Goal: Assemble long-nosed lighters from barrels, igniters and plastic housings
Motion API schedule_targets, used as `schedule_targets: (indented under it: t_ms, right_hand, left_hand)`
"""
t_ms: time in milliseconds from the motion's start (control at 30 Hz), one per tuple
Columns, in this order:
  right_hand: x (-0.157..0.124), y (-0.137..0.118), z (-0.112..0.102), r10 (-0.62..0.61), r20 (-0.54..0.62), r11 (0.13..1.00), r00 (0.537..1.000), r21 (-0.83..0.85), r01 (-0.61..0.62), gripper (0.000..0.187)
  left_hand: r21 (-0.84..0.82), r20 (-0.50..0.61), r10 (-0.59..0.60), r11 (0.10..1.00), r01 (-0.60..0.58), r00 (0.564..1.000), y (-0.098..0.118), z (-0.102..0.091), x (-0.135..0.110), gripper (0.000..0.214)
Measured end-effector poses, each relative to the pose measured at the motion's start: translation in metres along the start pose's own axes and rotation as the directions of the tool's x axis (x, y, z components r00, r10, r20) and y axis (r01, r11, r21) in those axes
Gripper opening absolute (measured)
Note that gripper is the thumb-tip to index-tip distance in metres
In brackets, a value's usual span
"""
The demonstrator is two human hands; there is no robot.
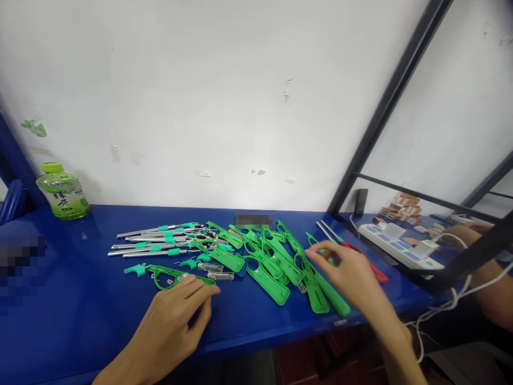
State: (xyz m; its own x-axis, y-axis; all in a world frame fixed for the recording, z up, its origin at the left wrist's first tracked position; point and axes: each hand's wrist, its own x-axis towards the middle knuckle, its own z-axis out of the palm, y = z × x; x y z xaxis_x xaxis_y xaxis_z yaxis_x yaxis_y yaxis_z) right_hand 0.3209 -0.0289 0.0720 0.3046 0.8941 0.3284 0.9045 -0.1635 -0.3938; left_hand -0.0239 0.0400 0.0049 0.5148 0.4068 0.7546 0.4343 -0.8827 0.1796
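I think I'm filling the green lighter shell (167, 271) beside the teal trigger (136, 269), so it needs holding still. My left hand (176, 315) bends over its end; I can't tell if it grips. My right hand (348, 272) is over other green shells (272, 287), finger and thumb tips close, maybe holding nothing.
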Motion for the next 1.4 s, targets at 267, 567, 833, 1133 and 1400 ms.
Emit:
schedule_targets:
  t_ms: [267, 567, 833, 1133, 1400]
  right_hand:
    - [-0.013, -0.098, 0.061, -0.116, 0.210, 0.992, 0.971, -0.020, 0.122, 0.035]
    - [-0.009, -0.109, 0.082, -0.101, 0.247, 0.988, 0.964, -0.086, 0.126, 0.028]
    - [-0.009, -0.106, 0.083, -0.148, 0.244, 0.983, 0.958, -0.070, 0.170, 0.036]
    - [0.000, -0.098, 0.071, -0.236, 0.114, 0.972, 0.965, 0.031, 0.233, 0.033]
    - [-0.001, -0.075, 0.051, -0.262, -0.024, 0.956, 0.965, 0.129, 0.263, 0.035]
  left_hand:
    - [-0.016, 0.022, 0.006, 1.000, -0.006, 1.000, -0.001, -0.001, 0.001, 0.027]
    - [0.009, 0.034, 0.029, 1.000, -0.029, 0.999, -0.001, 0.002, -0.001, 0.027]
    - [0.008, 0.095, 0.017, 1.000, -0.018, 0.995, 0.000, 0.001, -0.002, 0.028]
    - [0.014, 0.105, 0.019, 1.000, -0.020, 0.994, 0.000, 0.001, -0.003, 0.028]
    - [-0.006, 0.133, 0.005, 1.000, -0.004, 0.991, 0.001, 0.002, -0.004, 0.030]
